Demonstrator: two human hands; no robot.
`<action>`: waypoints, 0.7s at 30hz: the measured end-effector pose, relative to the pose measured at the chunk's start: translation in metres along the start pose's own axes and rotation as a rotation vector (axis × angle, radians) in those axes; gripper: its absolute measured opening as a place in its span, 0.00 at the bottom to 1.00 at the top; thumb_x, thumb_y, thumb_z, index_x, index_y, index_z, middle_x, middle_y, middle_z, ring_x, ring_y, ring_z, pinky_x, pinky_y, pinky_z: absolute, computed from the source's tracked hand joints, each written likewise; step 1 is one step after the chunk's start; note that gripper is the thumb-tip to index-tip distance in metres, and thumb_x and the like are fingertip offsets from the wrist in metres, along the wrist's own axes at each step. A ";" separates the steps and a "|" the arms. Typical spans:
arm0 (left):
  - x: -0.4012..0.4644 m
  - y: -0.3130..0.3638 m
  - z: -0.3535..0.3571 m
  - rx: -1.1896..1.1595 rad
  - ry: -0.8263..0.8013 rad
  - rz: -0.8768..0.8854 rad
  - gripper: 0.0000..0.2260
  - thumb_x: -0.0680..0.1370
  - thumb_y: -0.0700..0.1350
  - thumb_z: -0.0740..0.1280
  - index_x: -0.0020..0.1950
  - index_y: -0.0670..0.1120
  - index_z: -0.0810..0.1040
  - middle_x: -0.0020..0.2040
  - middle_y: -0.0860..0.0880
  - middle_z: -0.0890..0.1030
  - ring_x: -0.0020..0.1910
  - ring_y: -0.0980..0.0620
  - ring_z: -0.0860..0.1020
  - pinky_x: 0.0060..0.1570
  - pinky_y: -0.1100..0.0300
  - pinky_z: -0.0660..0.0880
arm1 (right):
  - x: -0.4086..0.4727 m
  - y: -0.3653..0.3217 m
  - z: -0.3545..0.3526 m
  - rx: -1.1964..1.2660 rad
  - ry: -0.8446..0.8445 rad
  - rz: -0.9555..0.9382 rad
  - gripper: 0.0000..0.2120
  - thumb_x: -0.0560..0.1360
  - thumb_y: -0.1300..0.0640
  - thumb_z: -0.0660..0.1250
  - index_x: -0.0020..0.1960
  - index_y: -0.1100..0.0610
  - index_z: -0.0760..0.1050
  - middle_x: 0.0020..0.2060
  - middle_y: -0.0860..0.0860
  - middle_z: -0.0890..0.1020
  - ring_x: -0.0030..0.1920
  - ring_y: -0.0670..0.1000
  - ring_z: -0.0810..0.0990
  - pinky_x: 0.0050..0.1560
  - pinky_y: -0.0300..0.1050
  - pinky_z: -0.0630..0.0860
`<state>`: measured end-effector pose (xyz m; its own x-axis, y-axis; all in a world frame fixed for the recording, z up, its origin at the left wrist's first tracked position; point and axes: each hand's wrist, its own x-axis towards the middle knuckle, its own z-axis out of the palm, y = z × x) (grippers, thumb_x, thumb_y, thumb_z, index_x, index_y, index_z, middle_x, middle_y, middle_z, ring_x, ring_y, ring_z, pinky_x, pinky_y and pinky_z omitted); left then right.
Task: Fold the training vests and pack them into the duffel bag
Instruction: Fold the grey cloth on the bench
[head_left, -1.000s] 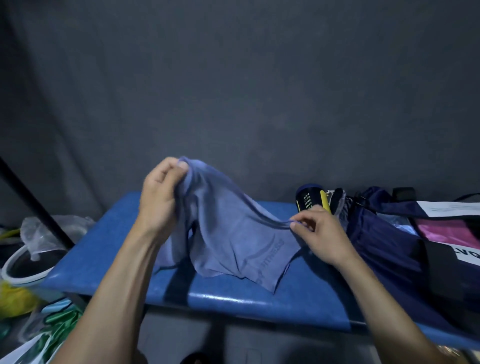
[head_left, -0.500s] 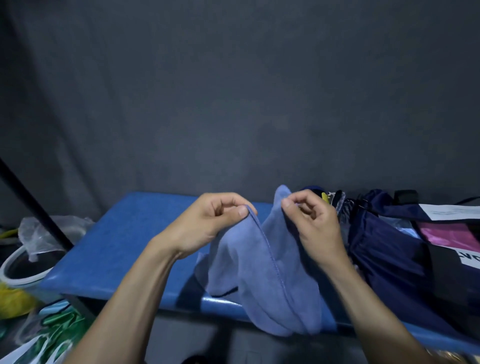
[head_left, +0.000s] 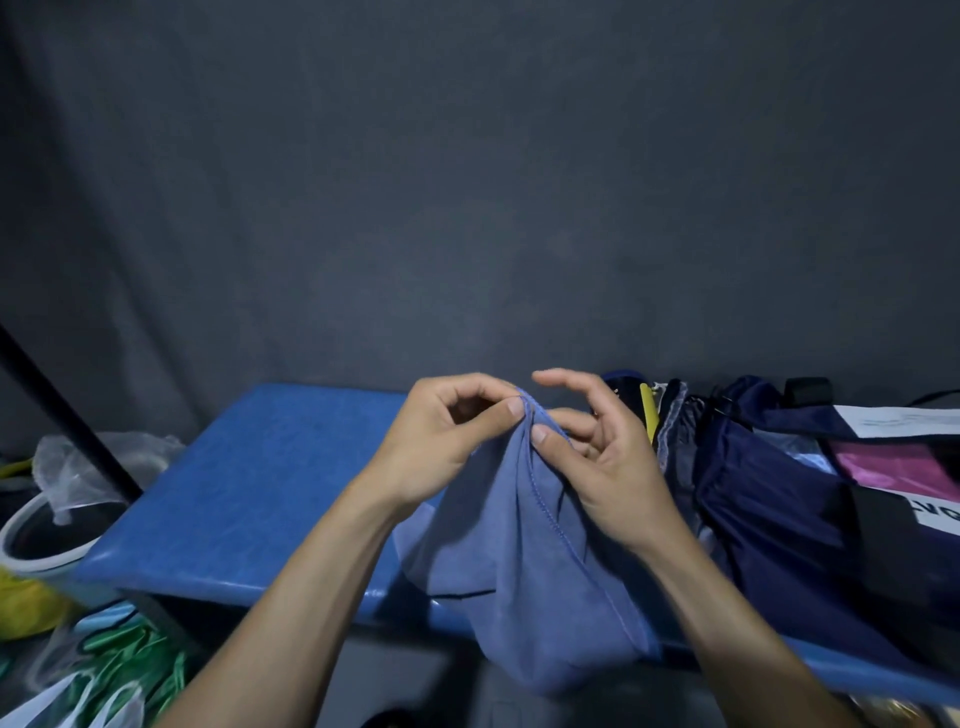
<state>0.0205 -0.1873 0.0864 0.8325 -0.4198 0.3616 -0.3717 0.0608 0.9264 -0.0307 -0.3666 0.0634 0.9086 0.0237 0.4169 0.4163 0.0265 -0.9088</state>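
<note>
A blue-grey training vest (head_left: 524, 561) hangs doubled over from my two hands above the blue padded bench (head_left: 249, 499), its lower end drooping past the bench's front edge. My left hand (head_left: 447, 441) pinches the vest's stitched top edge between thumb and fingers. My right hand (head_left: 597, 457) pinches the same edge with thumb and a lower finger, while its other fingers are spread and raised. The navy duffel bag (head_left: 779, 509) lies open on the right end of the bench, with more dark garments (head_left: 670, 421) bunched at its mouth.
A dark grey cloth backdrop fills the wall behind. A black pole (head_left: 67, 415) slants at the left. Below left stand a white-rimmed bucket (head_left: 31, 535) with clear plastic, yellow fabric and green-and-white bags (head_left: 119, 670). White and pink panels (head_left: 904, 462) show on the duffel.
My left hand swung its side of the vest over to the right one. The vest went from spread across the bench to hanging doubled, both hands meeting at its top edge.
</note>
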 end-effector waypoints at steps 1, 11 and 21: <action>0.002 0.000 -0.001 0.013 0.055 0.017 0.05 0.80 0.38 0.71 0.48 0.36 0.84 0.48 0.44 0.86 0.48 0.53 0.81 0.54 0.61 0.77 | -0.001 0.001 0.000 0.015 -0.003 -0.003 0.17 0.79 0.69 0.68 0.63 0.53 0.74 0.51 0.54 0.87 0.47 0.52 0.85 0.51 0.46 0.81; 0.012 0.001 -0.058 0.039 0.707 0.097 0.06 0.79 0.38 0.71 0.44 0.46 0.84 0.37 0.59 0.84 0.41 0.63 0.78 0.47 0.67 0.74 | -0.016 0.018 -0.055 -0.683 -0.406 0.164 0.16 0.76 0.62 0.66 0.37 0.43 0.80 0.32 0.43 0.80 0.32 0.40 0.76 0.37 0.39 0.71; -0.014 0.034 -0.076 -0.211 0.462 0.193 0.05 0.77 0.41 0.73 0.43 0.47 0.88 0.46 0.50 0.86 0.47 0.53 0.80 0.48 0.62 0.75 | -0.016 -0.031 -0.087 -0.197 0.225 -0.178 0.19 0.79 0.59 0.68 0.35 0.70 0.69 0.34 0.47 0.76 0.37 0.47 0.71 0.39 0.40 0.69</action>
<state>0.0276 -0.1109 0.1206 0.8689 0.0564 0.4917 -0.4847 0.2981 0.8223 -0.0554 -0.4550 0.0835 0.7964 -0.1851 0.5758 0.5476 -0.1834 -0.8164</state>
